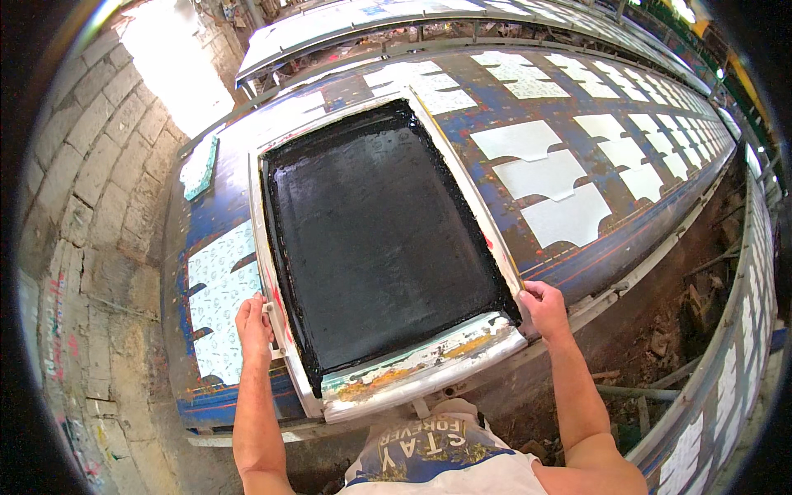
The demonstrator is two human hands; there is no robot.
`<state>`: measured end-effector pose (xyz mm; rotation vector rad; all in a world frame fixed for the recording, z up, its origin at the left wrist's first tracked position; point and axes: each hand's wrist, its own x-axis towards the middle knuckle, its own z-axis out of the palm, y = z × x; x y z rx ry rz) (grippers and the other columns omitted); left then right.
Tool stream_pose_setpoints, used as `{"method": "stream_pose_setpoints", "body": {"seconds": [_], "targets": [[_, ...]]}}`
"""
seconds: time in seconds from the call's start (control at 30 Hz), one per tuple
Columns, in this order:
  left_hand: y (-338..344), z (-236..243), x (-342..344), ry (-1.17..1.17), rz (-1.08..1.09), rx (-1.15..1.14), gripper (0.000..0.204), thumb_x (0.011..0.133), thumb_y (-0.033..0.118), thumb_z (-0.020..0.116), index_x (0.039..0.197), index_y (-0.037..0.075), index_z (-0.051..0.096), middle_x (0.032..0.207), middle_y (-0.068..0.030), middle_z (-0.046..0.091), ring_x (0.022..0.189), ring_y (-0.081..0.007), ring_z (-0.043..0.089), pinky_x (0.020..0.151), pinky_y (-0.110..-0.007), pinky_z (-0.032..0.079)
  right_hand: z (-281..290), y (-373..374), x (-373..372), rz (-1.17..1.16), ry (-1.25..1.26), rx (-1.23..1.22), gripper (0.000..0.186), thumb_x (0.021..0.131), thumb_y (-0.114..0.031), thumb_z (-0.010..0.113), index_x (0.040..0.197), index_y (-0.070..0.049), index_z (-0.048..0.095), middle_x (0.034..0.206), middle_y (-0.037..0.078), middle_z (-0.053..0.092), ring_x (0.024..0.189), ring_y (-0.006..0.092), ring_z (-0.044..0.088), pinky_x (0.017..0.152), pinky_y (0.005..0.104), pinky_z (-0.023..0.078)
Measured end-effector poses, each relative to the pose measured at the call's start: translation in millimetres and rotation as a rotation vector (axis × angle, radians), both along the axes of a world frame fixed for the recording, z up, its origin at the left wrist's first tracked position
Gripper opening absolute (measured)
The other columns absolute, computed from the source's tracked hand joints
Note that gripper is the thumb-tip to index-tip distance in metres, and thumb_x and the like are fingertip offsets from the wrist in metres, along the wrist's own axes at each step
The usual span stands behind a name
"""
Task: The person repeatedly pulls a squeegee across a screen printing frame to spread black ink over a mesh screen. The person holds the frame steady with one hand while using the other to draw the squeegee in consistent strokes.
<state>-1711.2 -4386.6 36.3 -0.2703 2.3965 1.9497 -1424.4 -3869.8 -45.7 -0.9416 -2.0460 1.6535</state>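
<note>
A large screen printing frame (460, 177) with pale rails lies across the long table in front of me. Its mesh (375, 239) looks black, with thick glossy black ink along the edges. Ochre and greenish paint stains its wide near rail (425, 363). My left hand (254, 326) is closed on the left rail, beside a small metal fitting. At the near right corner my right hand (544, 307) grips the frame, thumb on top. Cut white fabric pieces (221, 297) with a small print lie left of the frame, partly under it.
Plain white cut pieces (540, 186) lie in rows along the blue-stained table (635, 256) to the right. A small stack of fabric (200, 169) sits at its far left corner. Other long tables (346, 37) run behind and at right. A block wall (99, 181) stands at left.
</note>
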Motion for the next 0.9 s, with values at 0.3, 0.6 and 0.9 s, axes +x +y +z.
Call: {"method": "stream_pose_setpoints", "body": {"seconds": [0.3,0.6,0.9], "targets": [[35,1,14,-0.003,-0.032,0.001,0.031,0.113,0.042,0.066,0.096,0.016,0.062,0.065,0.0084,0.045,0.046,-0.0027,0.035,0.04,-0.025,0.027,-6,37,14,0.046,-0.007,-0.024,0.035,0.098,-0.012,0.076,0.128,0.007,0.077,0.111,0.013,0.083,0.098,0.017,0.076,0.089,0.0338,0.06],[44,-2,15,-0.024,-0.042,-0.106,0.029,0.112,0.042,0.066,0.103,0.015,0.067,0.068,0.0064,0.047,0.047,-0.0045,0.039,0.041,-0.026,0.028,17,42,22,0.099,-0.095,0.012,0.041,0.098,-0.014,0.078,0.134,0.005,0.075,0.124,0.018,0.081,0.114,0.0252,0.077,0.099,0.039,0.059],[33,-32,-2,0.014,-0.035,-0.27,0.045,0.104,0.045,0.075,0.111,0.0,0.076,0.104,-0.0128,0.077,0.102,-0.0215,0.07,0.095,-0.038,0.054,79,-88,25,0.989,0.317,0.907,0.048,0.083,-0.008,0.082,0.13,-0.012,0.077,0.136,0.013,0.073,0.12,0.0363,0.071,0.104,0.0494,0.056]]}}
